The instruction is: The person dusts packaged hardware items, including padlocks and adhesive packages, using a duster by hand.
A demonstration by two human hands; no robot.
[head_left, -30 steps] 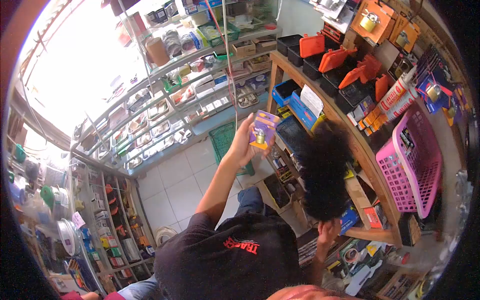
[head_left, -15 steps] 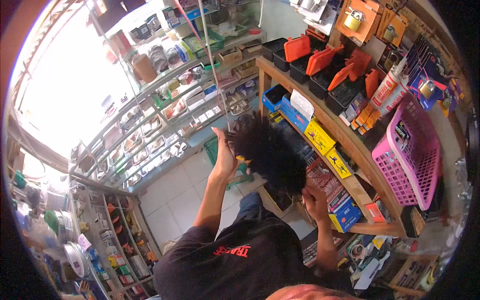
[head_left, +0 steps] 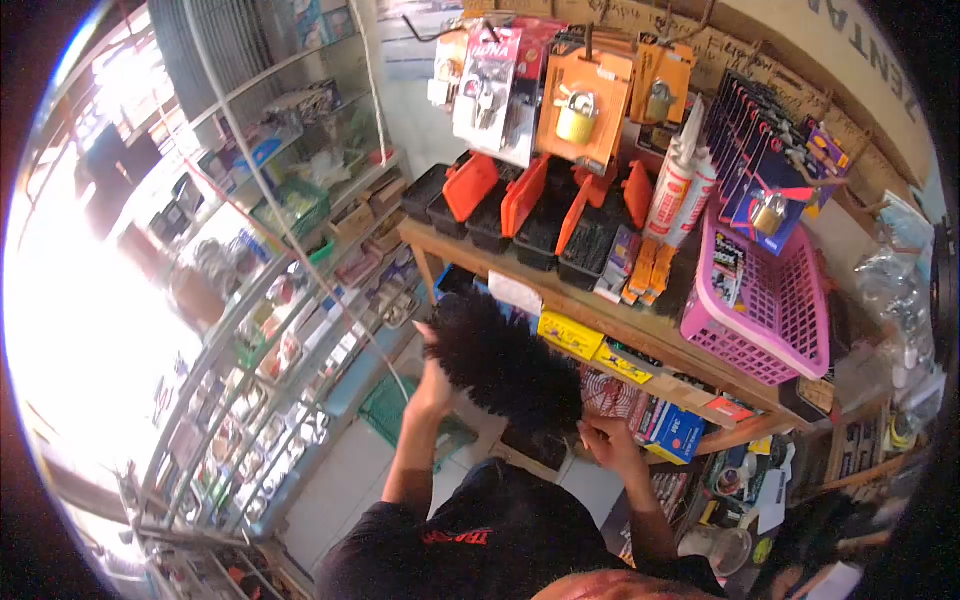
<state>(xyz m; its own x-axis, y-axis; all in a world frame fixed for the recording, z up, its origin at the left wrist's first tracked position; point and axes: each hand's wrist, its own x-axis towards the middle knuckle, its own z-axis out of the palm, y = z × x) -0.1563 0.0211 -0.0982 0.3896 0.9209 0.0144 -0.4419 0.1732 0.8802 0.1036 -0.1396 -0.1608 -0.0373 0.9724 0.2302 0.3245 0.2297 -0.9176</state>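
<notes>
A fluffy black duster (head_left: 505, 365) spans the middle of the view, between my two hands. My right hand (head_left: 612, 445) is closed at its lower right end; the handle is hidden in the fist. My left hand (head_left: 432, 385) is upright at the duster's left edge, its thumb tip showing and the other fingers mostly covered. The purple and orange padlock pack seen in this hand earlier is hidden behind the black bristles, and the hand keeps the same holding pose.
Black bins with orange lids (head_left: 525, 195) line the wooden shelf (head_left: 620, 325), beside a pink basket (head_left: 755, 345). Padlock packs (head_left: 585, 110) hang above. Yellow boxes (head_left: 570, 335) sit lower down. A green basket (head_left: 385, 405) is on the floor, by the glass display shelves at left.
The duster has moved left, in front of my left hand, covering the padlock pack. My right hand has moved with it. The view has swung right, toward the bins and hanging padlocks.
</notes>
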